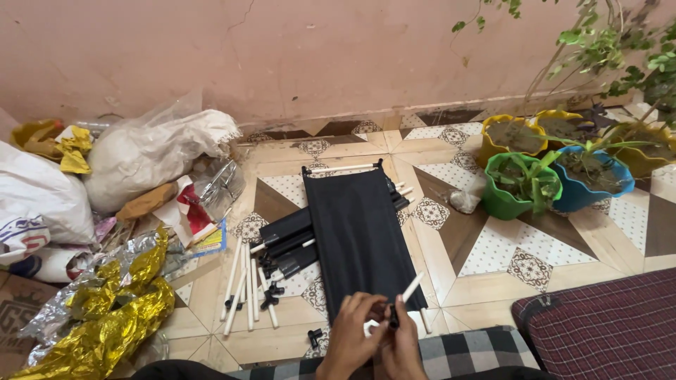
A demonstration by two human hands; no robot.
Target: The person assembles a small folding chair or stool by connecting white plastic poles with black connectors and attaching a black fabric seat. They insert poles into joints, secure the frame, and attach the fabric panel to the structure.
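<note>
A black fabric panel (355,236) lies flat on the tiled floor, with a white rod (343,169) through its far end. At its near end both my hands work together. My left hand (350,336) pinches the panel's near edge. My right hand (403,345) grips a white rod (411,287) with a small black connector at its lower end. Several loose white rods (244,283) and black connectors (270,293) lie to the left of the panel. More folded black panels (287,241) stick out from under it.
Plastic bags (151,151), gold foil (105,320) and wrappers pile up at the left. Yellow, green and blue flower pots (521,184) stand at the right by the pink wall. A checked cushion (605,327) sits at the lower right.
</note>
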